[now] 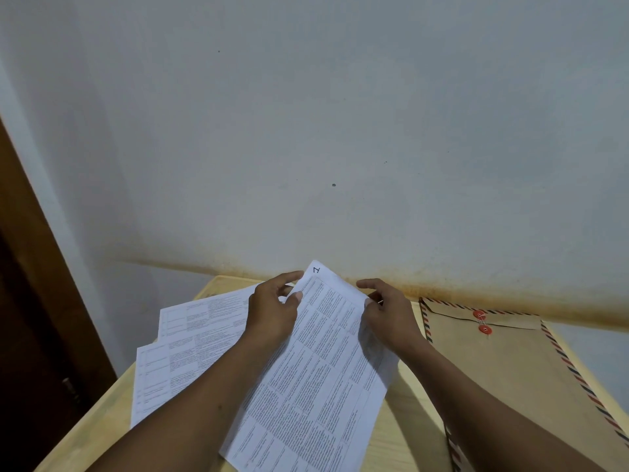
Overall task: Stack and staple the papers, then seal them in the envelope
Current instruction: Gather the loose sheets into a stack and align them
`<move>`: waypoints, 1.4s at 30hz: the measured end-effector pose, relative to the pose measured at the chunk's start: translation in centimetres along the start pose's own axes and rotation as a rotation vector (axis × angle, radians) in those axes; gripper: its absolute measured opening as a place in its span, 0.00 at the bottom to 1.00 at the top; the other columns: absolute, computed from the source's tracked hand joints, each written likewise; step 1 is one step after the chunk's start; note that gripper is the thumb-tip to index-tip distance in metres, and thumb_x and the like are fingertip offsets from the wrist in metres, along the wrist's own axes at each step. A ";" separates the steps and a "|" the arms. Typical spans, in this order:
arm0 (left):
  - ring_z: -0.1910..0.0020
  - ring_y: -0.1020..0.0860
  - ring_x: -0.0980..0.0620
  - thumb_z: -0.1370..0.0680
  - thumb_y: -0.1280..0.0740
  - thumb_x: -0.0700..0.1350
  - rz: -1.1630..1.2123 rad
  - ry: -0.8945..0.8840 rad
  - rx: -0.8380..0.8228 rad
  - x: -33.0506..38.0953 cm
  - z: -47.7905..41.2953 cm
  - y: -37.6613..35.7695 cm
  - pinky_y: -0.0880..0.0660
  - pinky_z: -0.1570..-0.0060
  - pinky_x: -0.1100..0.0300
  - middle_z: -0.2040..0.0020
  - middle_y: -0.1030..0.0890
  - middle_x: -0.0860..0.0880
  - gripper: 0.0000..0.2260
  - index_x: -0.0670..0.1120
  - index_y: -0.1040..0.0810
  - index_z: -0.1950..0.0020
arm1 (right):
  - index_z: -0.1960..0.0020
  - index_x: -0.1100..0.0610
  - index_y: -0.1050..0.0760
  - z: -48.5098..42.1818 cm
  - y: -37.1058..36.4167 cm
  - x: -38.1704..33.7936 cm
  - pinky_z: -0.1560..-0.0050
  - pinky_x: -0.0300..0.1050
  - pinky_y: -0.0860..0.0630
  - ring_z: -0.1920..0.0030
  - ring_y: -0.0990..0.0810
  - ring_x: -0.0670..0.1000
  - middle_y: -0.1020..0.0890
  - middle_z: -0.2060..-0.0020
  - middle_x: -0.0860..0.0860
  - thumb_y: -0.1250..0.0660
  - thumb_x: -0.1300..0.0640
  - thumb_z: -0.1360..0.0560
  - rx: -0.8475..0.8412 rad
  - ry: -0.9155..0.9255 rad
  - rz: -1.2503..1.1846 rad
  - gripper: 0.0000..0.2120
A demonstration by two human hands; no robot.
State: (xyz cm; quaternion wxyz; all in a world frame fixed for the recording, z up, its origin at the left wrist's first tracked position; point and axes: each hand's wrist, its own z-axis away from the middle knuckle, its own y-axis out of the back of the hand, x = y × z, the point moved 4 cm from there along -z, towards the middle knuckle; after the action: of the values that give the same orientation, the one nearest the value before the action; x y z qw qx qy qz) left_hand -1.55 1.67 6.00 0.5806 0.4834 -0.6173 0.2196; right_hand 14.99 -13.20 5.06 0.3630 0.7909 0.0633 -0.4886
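Stacking is judged to be the step in hand; stapling and sealing are not yet begun. The left hand (pixel 272 311) and the right hand (pixel 388 315) each pinch the far end of a printed sheet (pixel 323 369), thumbs on the printed face and fingers (pixel 289 275) curled behind, one hand at each side edge. Whether one sheet or several is held cannot be told. The sheet runs slantwise from the far middle of the worktop (pixel 405 437) toward the near edge, its far corner raised. At least two loose sheets (pixel 183 342) lie fanned on the left, partly under the held sheet and the left forearm, their edges out of line. The brown envelope (pixel 510 369) lies flat on the right, just beside the papers, its flap at the far end with two red button fasteners (pixel 479 315). No stapler is in view. Recommended practice: lay the held sheet squarely over the loose ones, gather all together, stand the pile on one edge and tap it on the worktop until the corners agree. Grip should be light, since a hard pinch is likely to crease thin paper. A skewed pile would staple crooked and may catch at the envelope mouth.
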 end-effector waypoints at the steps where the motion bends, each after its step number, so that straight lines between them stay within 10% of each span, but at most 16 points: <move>1: 0.51 0.22 0.63 0.20 0.30 0.39 0.016 0.002 0.013 -0.1 -0.2 0.3 0.30 0.57 0.70 0.52 0.17 0.53 0.15 0.56 0.18 0.38 | 0.39 0.48 0.21 -0.1 0.3 0.4 0.56 0.43 0.27 0.55 0.21 0.46 0.20 0.57 0.46 0.40 0.65 0.23 0.018 -0.032 -0.017 0.18; 18: 0.48 0.20 0.60 0.20 0.30 0.39 0.088 0.009 0.033 -0.3 -0.2 0.8 0.27 0.55 0.67 0.54 0.16 0.52 0.15 0.58 0.18 0.40 | 0.48 0.49 0.20 -0.3 0.4 1.9 0.63 0.41 0.30 0.60 0.25 0.49 0.20 0.56 0.53 0.42 0.70 0.24 0.209 -0.163 -0.225 0.19; 26: 0.51 0.20 0.62 0.20 0.31 0.39 0.042 -0.012 0.053 -0.2 -0.2 0.8 0.29 0.58 0.70 0.54 0.16 0.51 0.16 0.58 0.18 0.39 | 0.48 0.52 0.18 0.2 -0.5 0.4 0.47 0.41 0.29 0.43 0.23 0.47 0.18 0.45 0.49 0.44 0.70 0.28 0.095 -0.059 -0.104 0.22; 42: 0.50 0.17 0.54 0.21 0.28 0.38 0.124 0.181 0.091 -2.9 -0.3 3.1 0.23 0.40 0.59 0.52 0.16 0.51 0.14 0.54 0.15 0.40 | 0.48 0.49 0.17 0.1 -1.9 0.6 0.52 0.42 0.26 0.51 0.19 0.47 0.16 0.55 0.46 0.35 0.64 0.23 -0.042 -0.064 -0.103 0.13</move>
State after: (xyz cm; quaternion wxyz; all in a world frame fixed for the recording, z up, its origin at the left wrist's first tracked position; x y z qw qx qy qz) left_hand -4.48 4.25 4.30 0.5968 0.4484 -0.5803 0.3256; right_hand 14.42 -12.06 3.59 0.3558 0.7628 0.1024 -0.5302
